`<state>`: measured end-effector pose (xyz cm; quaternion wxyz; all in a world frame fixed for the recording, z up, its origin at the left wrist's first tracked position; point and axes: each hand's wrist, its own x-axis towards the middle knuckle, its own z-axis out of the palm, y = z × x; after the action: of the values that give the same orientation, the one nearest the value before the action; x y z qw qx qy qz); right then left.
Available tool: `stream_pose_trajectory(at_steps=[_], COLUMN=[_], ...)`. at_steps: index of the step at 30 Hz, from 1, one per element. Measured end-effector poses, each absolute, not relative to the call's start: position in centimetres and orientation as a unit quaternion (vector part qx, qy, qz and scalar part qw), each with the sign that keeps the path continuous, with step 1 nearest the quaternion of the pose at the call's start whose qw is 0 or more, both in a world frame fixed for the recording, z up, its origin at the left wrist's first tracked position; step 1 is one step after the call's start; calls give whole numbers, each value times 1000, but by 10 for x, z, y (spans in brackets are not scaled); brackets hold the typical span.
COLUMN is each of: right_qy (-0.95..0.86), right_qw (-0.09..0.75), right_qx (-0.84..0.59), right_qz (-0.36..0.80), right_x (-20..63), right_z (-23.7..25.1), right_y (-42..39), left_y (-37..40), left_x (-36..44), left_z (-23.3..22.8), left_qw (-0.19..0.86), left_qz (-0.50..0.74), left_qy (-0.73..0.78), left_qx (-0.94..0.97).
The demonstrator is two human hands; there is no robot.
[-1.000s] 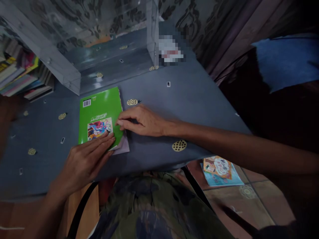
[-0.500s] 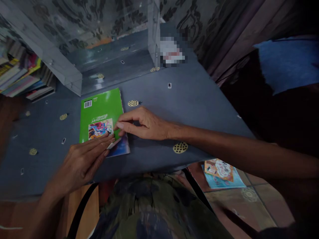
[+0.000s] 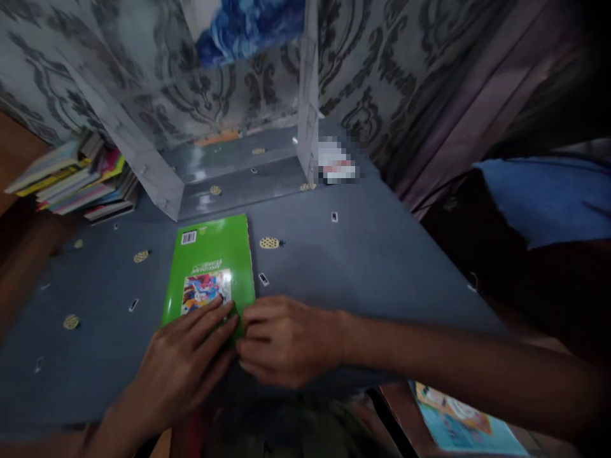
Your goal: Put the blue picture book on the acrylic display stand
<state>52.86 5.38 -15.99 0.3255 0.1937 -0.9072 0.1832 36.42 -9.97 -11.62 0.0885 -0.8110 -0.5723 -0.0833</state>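
A thin green book (image 3: 210, 267) lies flat on the blue-grey tablecloth (image 3: 363, 267), back cover up, with a barcode and a colourful picture on it. My left hand (image 3: 184, 369) rests flat on the book's near edge, fingers stretched over the picture. My right hand (image 3: 286, 340) sits curled at the book's near right corner, touching the left fingertips. Both hands hide that corner, so whether the right fingers pinch the book or a page is unclear.
A clear acrylic box (image 3: 229, 127) stands open-fronted just behind the book. A pile of books (image 3: 81, 178) lies at the far left. Another picture book (image 3: 463, 423) lies on the floor at lower right. A blue cloth (image 3: 548, 197) covers something dark at right.
The view has tilted up, so everything sits lower in frame. My right hand moved from the book's right edge to its near corner, beside my left hand. The purple page showing there is covered.
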Motion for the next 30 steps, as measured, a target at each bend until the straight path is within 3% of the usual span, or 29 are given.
stream_pose_trajectory(at_steps=[7,21,30], right_qy=[-879,-909,-905], right_qw=[411,335,349], right_qx=[203,201,194], right_qz=[129,144,146], right_x=[527,531,530], right_z=[-172,-175,-173], right_y=[48,51,53], left_y=[-80,39,11], left_x=[349,306,319], left_z=[-121,-135,-134], left_qw=[61,15,7], left_qz=[-37,-47,-56], left_qy=[-576,-646,-621], left_qx=[-815,-762,-781])
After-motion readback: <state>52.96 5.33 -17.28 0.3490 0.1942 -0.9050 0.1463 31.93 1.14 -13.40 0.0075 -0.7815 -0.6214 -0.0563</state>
